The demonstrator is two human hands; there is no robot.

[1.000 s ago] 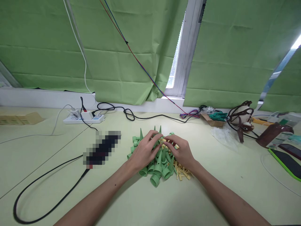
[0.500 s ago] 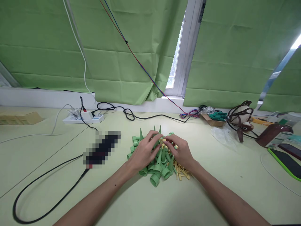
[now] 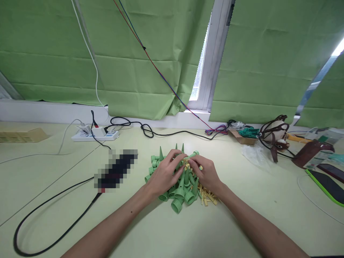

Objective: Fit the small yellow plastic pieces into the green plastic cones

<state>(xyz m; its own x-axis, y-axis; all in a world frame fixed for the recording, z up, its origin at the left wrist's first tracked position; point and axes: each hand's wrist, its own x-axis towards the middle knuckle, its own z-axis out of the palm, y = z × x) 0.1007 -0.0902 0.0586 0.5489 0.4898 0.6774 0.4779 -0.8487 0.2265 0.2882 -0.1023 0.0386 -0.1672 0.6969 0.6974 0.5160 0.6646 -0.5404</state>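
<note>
A heap of green cone-shaped plastic pieces (image 3: 180, 192) lies on the pale table, with small yellow plastic pieces (image 3: 207, 197) scattered at its right side. Over the heap, my left hand (image 3: 170, 167) is closed, its fingertips pinching a small yellow piece (image 3: 186, 161). My right hand (image 3: 206, 172) meets it from the other side, thumb and forefinger closed on the same yellow piece. The fingers cover most of that piece, so its full shape is hidden. A green piece (image 3: 194, 154) sticks out just behind the fingertips.
A blurred dark object (image 3: 116, 171) with a black cable lies to the left. Behind stands a white power strip (image 3: 95, 134). At right are a clear plastic bag (image 3: 255, 156), a cardboard box (image 3: 243, 138), a dark red container (image 3: 313, 154) and a green-edged phone (image 3: 326, 184).
The right hand's fingers have shifted slightly and lowered, uncovering more of the green piece behind them. The left hand stays nearly still.
</note>
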